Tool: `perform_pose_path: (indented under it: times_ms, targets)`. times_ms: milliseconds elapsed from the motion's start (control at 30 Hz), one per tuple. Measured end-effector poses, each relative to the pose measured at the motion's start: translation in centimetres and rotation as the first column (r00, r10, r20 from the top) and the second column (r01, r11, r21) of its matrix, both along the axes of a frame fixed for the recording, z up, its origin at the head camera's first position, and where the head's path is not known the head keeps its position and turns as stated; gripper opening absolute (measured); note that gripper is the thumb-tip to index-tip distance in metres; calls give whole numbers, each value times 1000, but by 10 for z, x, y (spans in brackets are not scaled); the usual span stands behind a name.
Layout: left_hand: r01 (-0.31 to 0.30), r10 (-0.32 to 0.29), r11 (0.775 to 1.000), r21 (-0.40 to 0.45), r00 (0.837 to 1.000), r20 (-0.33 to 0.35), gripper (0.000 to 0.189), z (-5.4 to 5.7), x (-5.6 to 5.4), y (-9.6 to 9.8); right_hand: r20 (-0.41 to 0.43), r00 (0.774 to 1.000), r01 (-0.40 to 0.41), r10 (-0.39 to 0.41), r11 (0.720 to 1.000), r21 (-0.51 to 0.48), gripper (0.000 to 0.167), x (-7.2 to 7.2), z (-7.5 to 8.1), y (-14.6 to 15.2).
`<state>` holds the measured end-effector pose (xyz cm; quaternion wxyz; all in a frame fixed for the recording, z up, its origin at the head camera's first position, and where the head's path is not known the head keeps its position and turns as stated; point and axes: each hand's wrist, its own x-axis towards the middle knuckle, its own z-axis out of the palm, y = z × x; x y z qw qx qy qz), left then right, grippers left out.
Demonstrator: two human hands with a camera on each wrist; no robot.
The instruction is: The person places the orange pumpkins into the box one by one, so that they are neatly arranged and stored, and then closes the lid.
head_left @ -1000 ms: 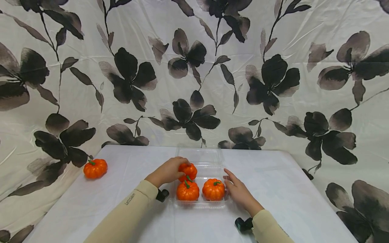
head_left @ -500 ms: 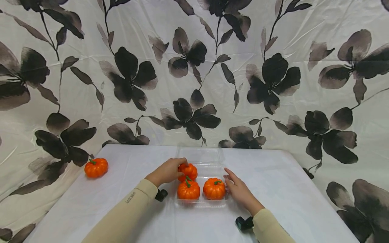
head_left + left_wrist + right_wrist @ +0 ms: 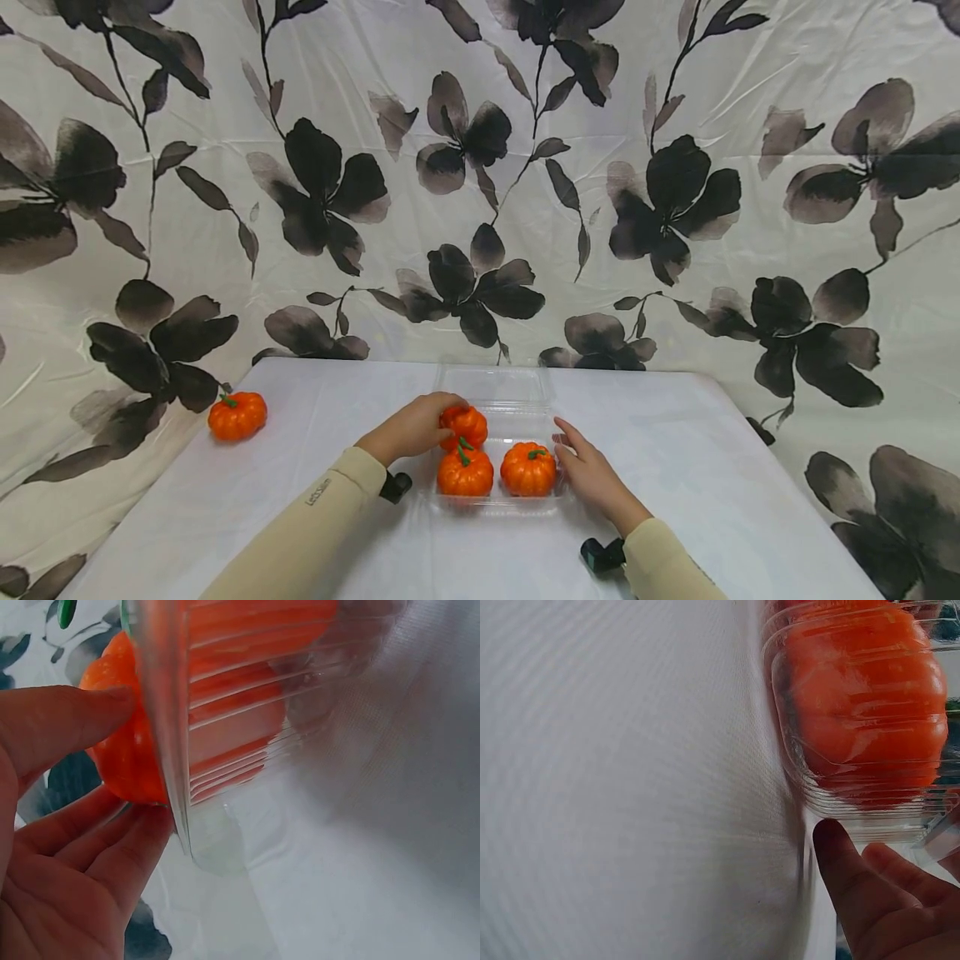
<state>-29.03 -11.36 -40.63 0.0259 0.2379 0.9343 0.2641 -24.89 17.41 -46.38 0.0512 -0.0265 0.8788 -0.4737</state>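
Observation:
My left hand (image 3: 411,428) grips a small orange pumpkin (image 3: 468,427) at the back left of a clear plastic clamshell box (image 3: 498,506). In the left wrist view, the thumb lies on one side of that pumpkin (image 3: 120,742) and the fingers on its other side, by the box rim (image 3: 174,742). Two more pumpkins sit in the front of the box, a left one (image 3: 465,473) and a right one (image 3: 528,469). At the box's right side is my right hand (image 3: 592,477), fingers extended. Its fingertips are at the ribbed wall in the right wrist view (image 3: 889,900).
Another orange pumpkin (image 3: 237,416) lies at the table's left edge. The box's lid (image 3: 491,383) stands open toward the back. A white cloth covers the table (image 3: 660,442), and a floral curtain (image 3: 570,250) hangs behind it.
The left wrist has shifted very slightly left and down, with the hand still around the back-left pumpkin. The right hand and the other pumpkins look the same.

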Motion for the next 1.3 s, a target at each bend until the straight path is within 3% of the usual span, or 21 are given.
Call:
perform_pose_path:
  times_ms: [333, 767, 967, 1300]
  targets:
    - [-28, 28, 999, 27, 1000, 0, 37, 2, 1, -14, -4, 1000, 4, -4, 1000, -7, 53, -1, -1, 0]
    - [-91, 90, 996, -10, 992, -83, 38, -3, -1, -49, 11, 1000, 7, -7, 1000, 1, 55, 1, 1, 0]
    - [-167, 163, 986, -26, 980, -111, 38, -5, 0, -66, 7, 1000, 6, -7, 1000, 6, 55, 2, 2, 0]
    - [-283, 278, 959, -6, 944, -177, 37, -5, 6, -92, -28, 1000, 5, -6, 1000, -22, 54, 4, 1, 2]
